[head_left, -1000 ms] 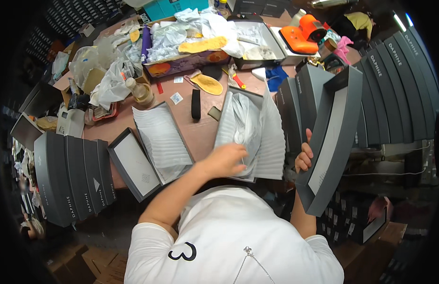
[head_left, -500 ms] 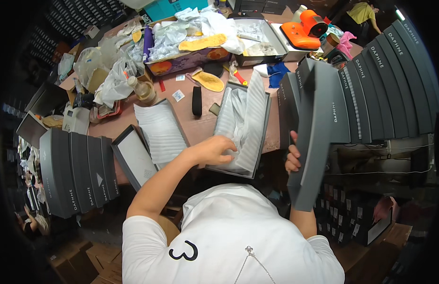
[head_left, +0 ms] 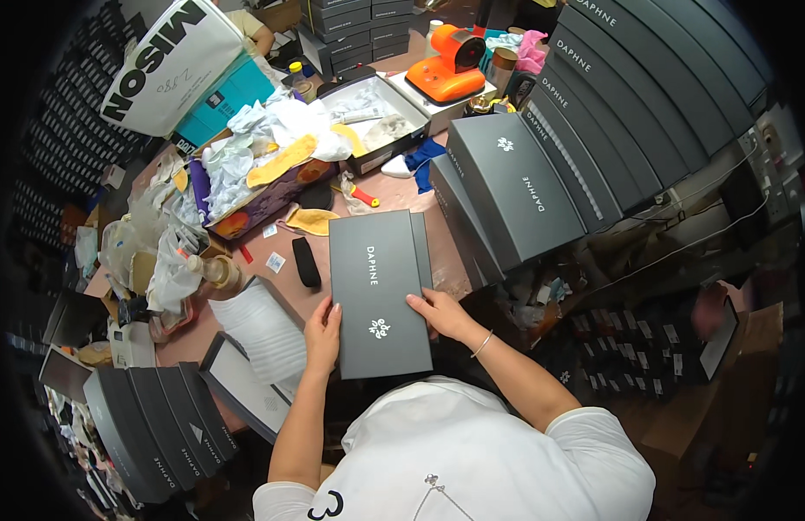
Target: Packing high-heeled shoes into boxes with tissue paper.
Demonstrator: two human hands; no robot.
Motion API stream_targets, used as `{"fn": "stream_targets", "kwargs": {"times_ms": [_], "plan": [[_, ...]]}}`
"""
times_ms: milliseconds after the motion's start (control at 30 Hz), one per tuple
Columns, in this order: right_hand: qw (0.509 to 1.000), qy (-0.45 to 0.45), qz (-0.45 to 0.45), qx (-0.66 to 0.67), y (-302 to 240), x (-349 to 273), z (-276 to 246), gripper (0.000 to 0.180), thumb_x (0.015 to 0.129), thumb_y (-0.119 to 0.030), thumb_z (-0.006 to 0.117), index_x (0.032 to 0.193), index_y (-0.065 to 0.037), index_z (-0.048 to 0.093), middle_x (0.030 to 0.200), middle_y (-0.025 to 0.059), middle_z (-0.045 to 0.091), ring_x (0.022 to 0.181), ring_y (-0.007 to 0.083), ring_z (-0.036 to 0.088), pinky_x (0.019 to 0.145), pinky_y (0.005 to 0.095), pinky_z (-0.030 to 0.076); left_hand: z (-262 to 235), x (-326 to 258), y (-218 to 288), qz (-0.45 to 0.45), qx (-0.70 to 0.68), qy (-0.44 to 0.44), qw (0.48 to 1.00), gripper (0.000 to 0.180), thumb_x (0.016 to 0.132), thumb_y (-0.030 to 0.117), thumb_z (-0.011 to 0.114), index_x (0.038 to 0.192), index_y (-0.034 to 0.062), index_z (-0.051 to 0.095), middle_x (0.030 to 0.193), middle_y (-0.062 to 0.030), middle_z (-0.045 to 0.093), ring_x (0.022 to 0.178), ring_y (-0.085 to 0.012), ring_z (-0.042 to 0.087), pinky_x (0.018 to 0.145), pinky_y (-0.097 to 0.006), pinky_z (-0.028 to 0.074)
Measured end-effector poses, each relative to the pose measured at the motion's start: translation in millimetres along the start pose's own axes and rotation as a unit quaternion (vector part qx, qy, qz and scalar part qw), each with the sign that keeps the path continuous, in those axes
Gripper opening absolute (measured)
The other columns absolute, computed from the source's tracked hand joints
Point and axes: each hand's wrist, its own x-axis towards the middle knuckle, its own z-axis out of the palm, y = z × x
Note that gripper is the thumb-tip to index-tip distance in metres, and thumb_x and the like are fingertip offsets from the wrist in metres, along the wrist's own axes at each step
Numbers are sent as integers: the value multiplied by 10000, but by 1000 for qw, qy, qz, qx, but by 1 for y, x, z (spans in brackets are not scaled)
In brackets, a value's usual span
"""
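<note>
A dark grey shoebox (head_left: 381, 295) with white markings lies at the table's front edge, its lid over the top. At its left side my left hand (head_left: 322, 337) grips the edge, thumb near the lid. From the right, my right hand (head_left: 439, 314) holds the opposite side, with the thumb on the lid and the other fingers partly hidden. What lies inside the box is covered. Left of it is an open shoebox (head_left: 237, 382) with white foam sheet (head_left: 262, 330) beside and over it. A black oblong piece (head_left: 306, 262) rests just beyond my left hand.
Stacked grey shoeboxes stand at the right (head_left: 515, 191) and lower left (head_left: 164, 425). Farther back are a purple carton (head_left: 272, 198) of crumpled paper, yellow insoles (head_left: 311, 220), an orange device (head_left: 450, 65) and a bottle (head_left: 218, 271). A person's arm (head_left: 262, 36) shows behind.
The lid my right hand held upright now covers the middle shoebox. My left hand has left the white wrapping inside and grips the box's left side. The view has turned rightward.
</note>
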Motion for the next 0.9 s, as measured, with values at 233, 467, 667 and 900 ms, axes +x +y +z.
{"fn": "stream_targets", "kwargs": {"times_ms": [233,467,667,900], "plan": [[986,119,-116,24,82,47,-8,484,962,-458,430,1110,-22,581,828,42,559,735,147,549,701,280,475,2,39,-39,-168,-242,-90,951,744,926,658,295,1230,34,563,1066,-94,633,990,-176,602,813,-286,506],[917,-162,22,363,170,69,-10,598,1004,-455,328,1385,4,369,1333,123,475,1199,217,487,1001,337,399,52,27,-75,-188,-349,-124,910,822,881,725,291,1367,71,400,1301,-139,479,1156,-243,505,907,-376,449],[957,-85,24,276,64,6,-4,570,1014,-443,305,1400,-28,367,1312,109,484,1187,203,486,1010,312,395,35,4,-29,-171,-332,-110,921,842,871,737,296,1406,88,327,1368,-145,405,1217,-268,442,956,-435,396],[952,-55,-254,164,-94,-34,-89,671,998,-455,356,1464,5,211,1462,153,331,1340,248,325,1113,329,236,35,17,133,-66,-252,-230,938,877,859,751,302,1451,107,242,1445,-151,319,1289,-298,369,1014,-504,335]]}}
